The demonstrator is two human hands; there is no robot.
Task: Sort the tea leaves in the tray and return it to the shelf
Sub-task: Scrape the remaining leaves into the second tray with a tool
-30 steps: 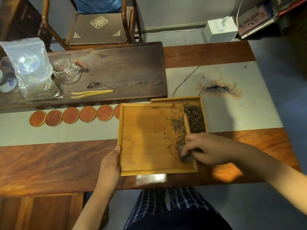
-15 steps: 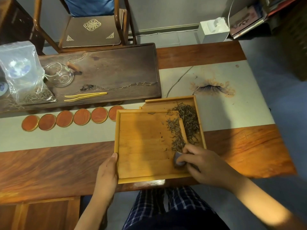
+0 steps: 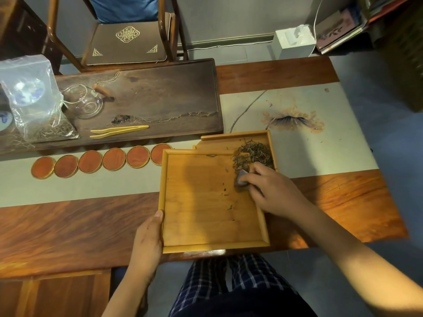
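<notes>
A light wooden tray [image 3: 206, 225] lies at the table's near edge, overlapping a second wooden tray [image 3: 233, 136] behind it. A pile of dark tea leaves [image 3: 254, 154] sits at the far right, mostly in the rear tray, and a few crumbs are scattered on the front tray. My left hand [image 3: 148, 239] grips the front tray's left rim near its near corner. My right hand [image 3: 272, 191] pinches a small grey scraper [image 3: 240, 178] that touches the near side of the leaf pile.
Several round red coasters [image 3: 100, 161] line up left of the trays. A dark tea board [image 3: 146, 101] behind holds yellow tweezers [image 3: 119, 131], a glass pitcher [image 3: 84, 104] and a plastic bag of tea [image 3: 39, 104]. A chair [image 3: 126, 40] stands beyond.
My right hand has pushed the scraper away from me along the tray's right side, bunching the strung-out leaves into one pile at the far right. My left hand stays on the rim.
</notes>
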